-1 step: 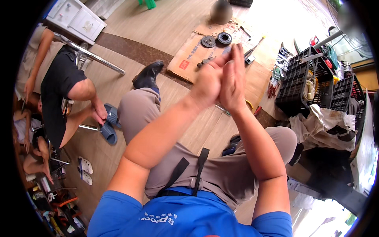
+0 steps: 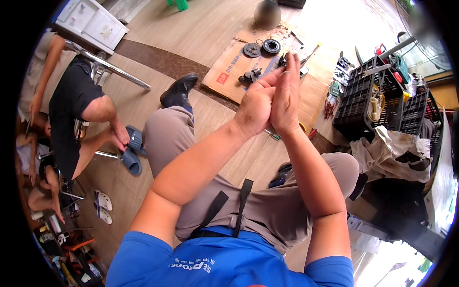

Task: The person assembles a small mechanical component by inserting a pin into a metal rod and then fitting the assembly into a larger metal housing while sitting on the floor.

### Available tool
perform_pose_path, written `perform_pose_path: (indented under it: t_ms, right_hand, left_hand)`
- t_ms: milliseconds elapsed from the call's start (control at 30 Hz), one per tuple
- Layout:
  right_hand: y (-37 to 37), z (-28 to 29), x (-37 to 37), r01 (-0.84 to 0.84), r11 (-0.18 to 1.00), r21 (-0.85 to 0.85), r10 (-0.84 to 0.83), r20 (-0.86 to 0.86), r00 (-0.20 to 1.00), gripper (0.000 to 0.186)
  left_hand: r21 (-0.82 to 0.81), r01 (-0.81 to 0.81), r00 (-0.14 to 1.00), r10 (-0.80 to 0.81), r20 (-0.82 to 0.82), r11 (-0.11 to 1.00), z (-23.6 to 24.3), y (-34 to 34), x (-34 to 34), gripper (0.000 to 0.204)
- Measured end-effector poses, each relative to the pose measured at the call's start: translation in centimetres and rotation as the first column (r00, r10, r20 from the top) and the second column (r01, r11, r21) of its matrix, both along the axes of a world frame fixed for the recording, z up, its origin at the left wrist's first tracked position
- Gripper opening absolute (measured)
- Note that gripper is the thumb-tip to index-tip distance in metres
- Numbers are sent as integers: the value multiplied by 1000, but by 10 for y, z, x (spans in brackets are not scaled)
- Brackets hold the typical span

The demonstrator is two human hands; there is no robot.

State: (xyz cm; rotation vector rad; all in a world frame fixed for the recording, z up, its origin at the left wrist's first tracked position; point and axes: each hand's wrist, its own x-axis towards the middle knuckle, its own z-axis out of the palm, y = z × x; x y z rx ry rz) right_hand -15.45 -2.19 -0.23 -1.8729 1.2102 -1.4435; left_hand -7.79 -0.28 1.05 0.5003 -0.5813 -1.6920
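Disc-shaped parts: 2, on cardboard | right hand: flat | left hand: against it, can't tell grip

Room on the right — clutter ahead at left.
A bare strip of cardboard lies open beside the right grip, bounded by hand tools and a black crate; beyond the left grip, a dark metal part and two discs obstruct.

Flat tan cardboard sheet: red-and-blue printed
Ring-shaped metal part: black and grey
Short-sleeved cloth shirt: blue, white-lettered
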Motion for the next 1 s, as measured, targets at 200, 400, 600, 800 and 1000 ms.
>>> perform_pose_path:
  t_ms: [200,400,600,800,1000]
  right_hand:
    - [11,-22,12,-89,987,-134,72,-126,989,73]
    - [-11,-9,-4,-194,976,-104,185,-93,978,89]
    - [6,-29,8,-279,958,-61,248,-303,920,94]
    - [6,-21,9,-313,946,-88,295,-170,940,100]
    - [-22,-18,-13,-63,984,-165,-28,-498,867,87]
  left_hand:
    - [18,55,998,-54,-31,998,-16,-8,17,72]
    - [-228,148,984,-122,127,962,-30,5,1,78]
    - [-18,-42,992,39,-120,999,-16,-3,21,82]
    - [-73,18,996,-25,-91,997,-28,4,14,74]
    - [6,172,974,-169,-152,985,-26,10,20,71]
